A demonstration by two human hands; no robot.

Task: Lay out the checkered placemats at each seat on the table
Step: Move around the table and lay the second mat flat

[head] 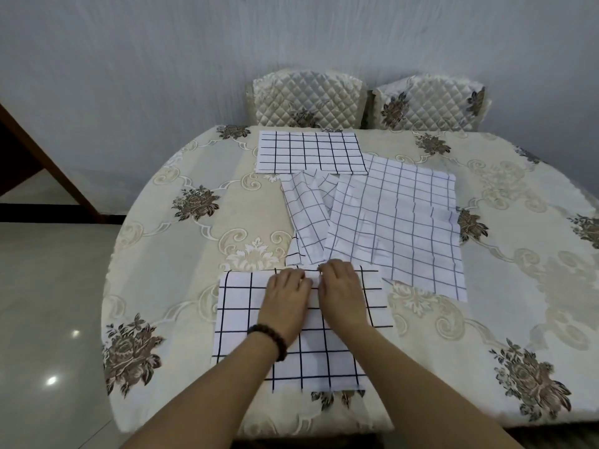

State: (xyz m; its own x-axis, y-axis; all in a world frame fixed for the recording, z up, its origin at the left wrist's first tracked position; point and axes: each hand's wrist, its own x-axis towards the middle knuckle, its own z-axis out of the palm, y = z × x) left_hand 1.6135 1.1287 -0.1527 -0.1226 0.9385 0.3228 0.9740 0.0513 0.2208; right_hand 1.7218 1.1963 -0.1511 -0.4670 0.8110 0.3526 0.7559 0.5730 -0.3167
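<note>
A white placemat with a black grid [241, 315] lies flat at the near table edge, in front of me. My left hand [287, 298] and my right hand [340, 294] rest palm down on it, side by side near its far edge, fingers together. A second placemat [311, 153] lies flat at the far edge, before the left chair. Between them sits a loose pile of placemats [395, 228], paler side up, with a crumpled one [306, 218] at its left.
The table [194, 241] wears a cream floral cloth. Two quilted chairs [308, 102] [428, 105] stand at the far side against a grey wall. A tiled floor [48, 303] lies to the left, with a dark wooden frame [39, 157] beyond.
</note>
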